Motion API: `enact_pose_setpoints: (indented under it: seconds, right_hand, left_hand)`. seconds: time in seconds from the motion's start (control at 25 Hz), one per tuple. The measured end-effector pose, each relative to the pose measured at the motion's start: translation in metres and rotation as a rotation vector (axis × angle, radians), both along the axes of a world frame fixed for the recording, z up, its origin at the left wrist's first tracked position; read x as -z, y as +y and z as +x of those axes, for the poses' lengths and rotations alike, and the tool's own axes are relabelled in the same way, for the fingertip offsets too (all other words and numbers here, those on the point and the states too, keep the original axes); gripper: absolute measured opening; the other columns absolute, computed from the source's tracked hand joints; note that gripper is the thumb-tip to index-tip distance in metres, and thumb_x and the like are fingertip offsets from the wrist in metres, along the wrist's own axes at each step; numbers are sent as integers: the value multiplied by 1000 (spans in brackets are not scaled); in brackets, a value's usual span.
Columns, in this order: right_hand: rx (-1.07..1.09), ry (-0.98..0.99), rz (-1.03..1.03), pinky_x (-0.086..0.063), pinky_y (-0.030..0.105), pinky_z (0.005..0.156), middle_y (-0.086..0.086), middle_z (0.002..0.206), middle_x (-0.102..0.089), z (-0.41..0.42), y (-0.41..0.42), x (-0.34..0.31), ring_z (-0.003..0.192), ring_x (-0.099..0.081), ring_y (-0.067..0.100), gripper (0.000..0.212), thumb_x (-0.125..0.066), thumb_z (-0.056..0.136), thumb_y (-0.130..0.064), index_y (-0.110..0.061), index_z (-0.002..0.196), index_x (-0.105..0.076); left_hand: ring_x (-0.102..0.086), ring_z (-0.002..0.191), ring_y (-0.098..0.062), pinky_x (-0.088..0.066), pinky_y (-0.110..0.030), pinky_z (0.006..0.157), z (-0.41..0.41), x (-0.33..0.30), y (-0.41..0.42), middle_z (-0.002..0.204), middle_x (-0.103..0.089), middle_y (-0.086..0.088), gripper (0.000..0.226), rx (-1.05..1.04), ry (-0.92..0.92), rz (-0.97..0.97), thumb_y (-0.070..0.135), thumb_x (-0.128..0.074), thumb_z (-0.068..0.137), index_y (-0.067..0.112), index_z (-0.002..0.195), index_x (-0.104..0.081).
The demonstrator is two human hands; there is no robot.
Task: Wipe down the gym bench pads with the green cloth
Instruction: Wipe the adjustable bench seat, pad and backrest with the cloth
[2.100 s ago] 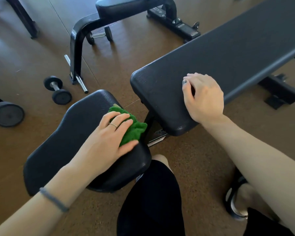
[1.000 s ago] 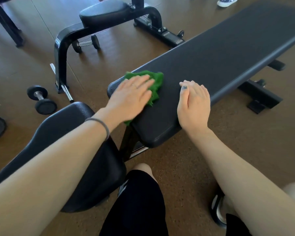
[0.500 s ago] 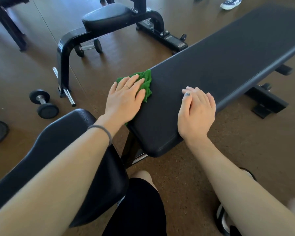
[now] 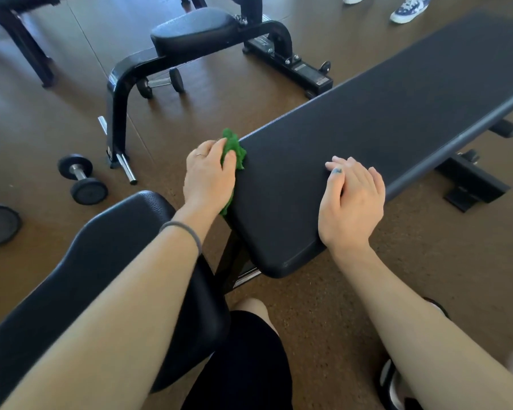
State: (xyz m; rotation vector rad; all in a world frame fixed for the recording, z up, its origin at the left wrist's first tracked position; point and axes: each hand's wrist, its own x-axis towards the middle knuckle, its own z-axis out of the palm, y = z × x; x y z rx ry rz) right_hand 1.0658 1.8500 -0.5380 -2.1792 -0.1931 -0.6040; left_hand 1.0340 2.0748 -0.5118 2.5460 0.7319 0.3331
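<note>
Green cloth (image 4: 234,149) is pinched by the left hand (image 4: 209,176) against the long pad's (image 4: 382,137) side edge; better keep firm pressure. The right hand (image 4: 351,202) rests flat, fingers relaxed.

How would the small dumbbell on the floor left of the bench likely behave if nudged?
The dumbbell has round ends, so it would probably roll rather than slide. It looks like solid metal and rubber, so likely heavy for its size and stiff. It lies flat on the brown floor, so tipping seems unlikely.
</note>
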Motion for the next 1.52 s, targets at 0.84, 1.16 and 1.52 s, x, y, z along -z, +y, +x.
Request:
enact_pose_setpoints:
  seconds: [0.84,1.16,1.52]
  right_hand:
    - [11,1,5,-29,42,123,-3,121,-75,-3,3,2,130,-60,14,49,-30,103,-25,-17,105,-78]
    - [-96,78,29,-21,37,127,4,131,-71,0,-9,-2,137,-55,17,58,-21,104,-28,-8,122,-73]
    - [-82,247,-102,1,36,127,4,165,-37,38,-45,-5,157,-21,19,59,-20,105,-31,-13,154,-48]
  left_hand:
    - [-24,154,-41,-14,-49,128,-114,18,-160,161,-41,-14,51,29,-163,8,28,-39,104,3,147,-53]
    - [-21,158,-25,-13,-52,127,-37,-11,-105,169,-28,6,54,323,212,382,39,-27,109,27,161,-32]
    - [-14,159,-16,-10,-50,128,-12,-18,-127,171,-20,13,53,628,233,423,45,-22,111,35,163,-23]
